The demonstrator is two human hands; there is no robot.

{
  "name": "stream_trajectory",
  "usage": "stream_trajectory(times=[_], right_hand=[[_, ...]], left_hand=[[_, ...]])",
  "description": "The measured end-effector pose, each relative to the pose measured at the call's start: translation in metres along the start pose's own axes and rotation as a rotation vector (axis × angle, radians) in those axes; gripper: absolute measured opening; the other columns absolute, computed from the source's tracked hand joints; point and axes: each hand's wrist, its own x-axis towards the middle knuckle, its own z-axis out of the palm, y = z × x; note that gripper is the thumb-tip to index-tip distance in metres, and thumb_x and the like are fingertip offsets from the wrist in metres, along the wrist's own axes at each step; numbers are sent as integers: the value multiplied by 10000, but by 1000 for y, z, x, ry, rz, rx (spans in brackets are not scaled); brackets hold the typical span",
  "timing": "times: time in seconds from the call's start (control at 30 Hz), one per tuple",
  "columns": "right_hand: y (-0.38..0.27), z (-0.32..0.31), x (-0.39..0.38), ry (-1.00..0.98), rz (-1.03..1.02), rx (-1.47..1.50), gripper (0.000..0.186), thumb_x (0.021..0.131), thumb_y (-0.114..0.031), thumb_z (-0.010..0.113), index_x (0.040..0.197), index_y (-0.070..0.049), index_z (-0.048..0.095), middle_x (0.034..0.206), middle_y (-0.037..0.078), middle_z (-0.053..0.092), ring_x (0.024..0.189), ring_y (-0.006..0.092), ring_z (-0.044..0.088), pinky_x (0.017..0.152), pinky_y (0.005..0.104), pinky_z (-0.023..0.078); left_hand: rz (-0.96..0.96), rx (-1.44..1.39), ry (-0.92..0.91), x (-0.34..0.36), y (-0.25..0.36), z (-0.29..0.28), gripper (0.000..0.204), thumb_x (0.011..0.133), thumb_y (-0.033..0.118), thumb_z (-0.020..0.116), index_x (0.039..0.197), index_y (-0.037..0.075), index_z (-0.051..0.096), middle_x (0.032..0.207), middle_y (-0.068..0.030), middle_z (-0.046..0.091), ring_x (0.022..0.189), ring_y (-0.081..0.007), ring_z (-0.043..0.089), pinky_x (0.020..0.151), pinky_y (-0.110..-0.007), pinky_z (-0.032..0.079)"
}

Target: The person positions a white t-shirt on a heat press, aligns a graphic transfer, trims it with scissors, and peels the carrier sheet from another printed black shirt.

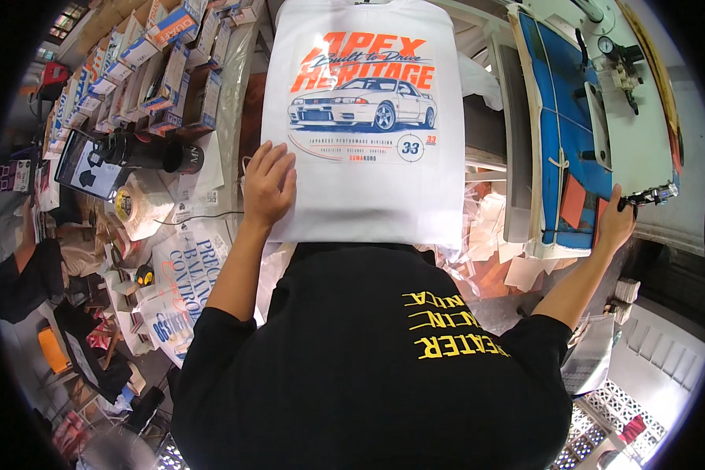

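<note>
A white T-shirt (368, 180) with an orange and blue car print lies flat on a platen straight ahead of me. My left hand (268, 186) rests open and flat on the shirt's lower left edge, fingers spread. My right hand (615, 223) reaches out to the right and grips a dark handle (644, 199) on the heat press machine (627, 117), whose white upper plate is swung aside over a blue pad (560, 117).
Left of the shirt stand several stacked small boxes (164, 70), a dark cylindrical mug (160, 153), a tape roll (125, 205) and printed transfer sheets (184, 274). Paper scraps (486, 235) lie between platen and press. Bags and clutter fill the floor at lower left.
</note>
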Motion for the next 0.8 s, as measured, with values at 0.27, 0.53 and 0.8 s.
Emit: stream_trajectory(times=[0.27, 0.53, 0.8], right_hand=[[-34, -24, -20, -97, -2, 61, 654, 899, -578, 604, 1063, 48, 697, 1103, 283, 675, 1073, 465, 606, 947, 513, 456], [-106, -49, -99, 0, -285, 334, 421, 904, -412, 692, 1024, -8, 710, 1015, 214, 701, 1074, 435, 568, 953, 521, 430], [-186, -102, -141, 217, -504, 570, 1249, 520, -377, 972, 1542, -126, 300, 1572, 335, 108, 1387, 515, 353, 1090, 582, 360]], left_hand=[[26, -11, 63, -5, -1, 3, 257, 816, 85, 670, 1062, 33, 716, 1205, -148, 670, 1215, -374, 563, 1036, -445, 445], [34, -12, 64, -7, -3, 2, 262, 795, 84, 668, 1051, 45, 708, 1196, -141, 659, 1201, -385, 560, 1033, -451, 446], [-38, -82, 30, 3, -10, 6, 211, 760, 98, 664, 969, 83, 687, 1185, -116, 605, 1172, -354, 521, 1047, -549, 343]])
